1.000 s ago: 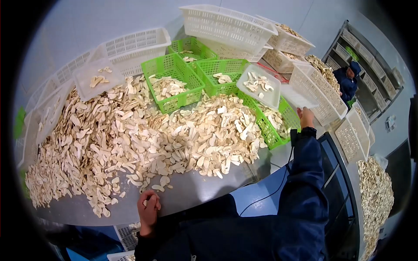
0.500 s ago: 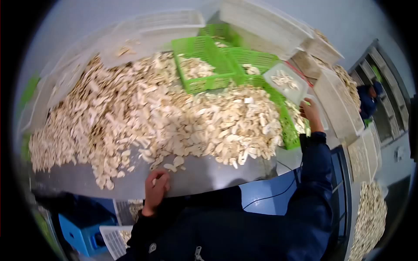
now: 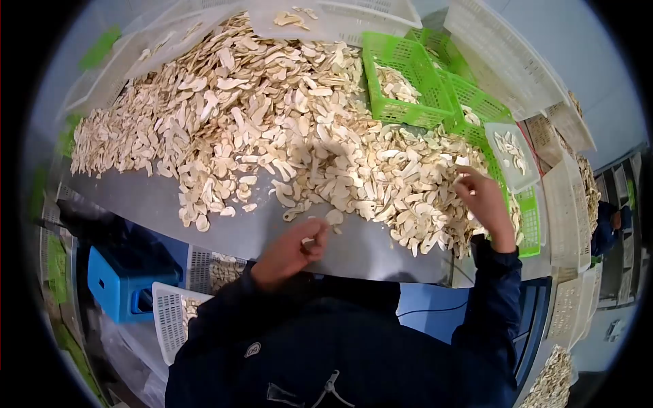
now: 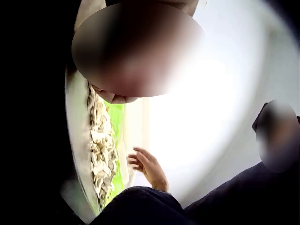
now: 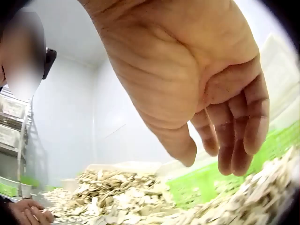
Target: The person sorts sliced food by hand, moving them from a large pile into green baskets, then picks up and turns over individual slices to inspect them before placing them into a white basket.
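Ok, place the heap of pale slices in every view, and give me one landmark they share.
Head: heap of pale slices, spread across the middle, from left to right of centre.
Left wrist: the heap, a narrow upright strip left of centre.
Right wrist: the heap, along the bottom.
Landmark: green baskets beside it.

Head cam's up top, lookin' fwd & down over your bench [image 3: 149,204]; R wrist cam's tight on your R hand [image 5: 187,84], slice pile [image 5: 122,192] behind; L wrist cam looks across, same hand farther off, pile shared.
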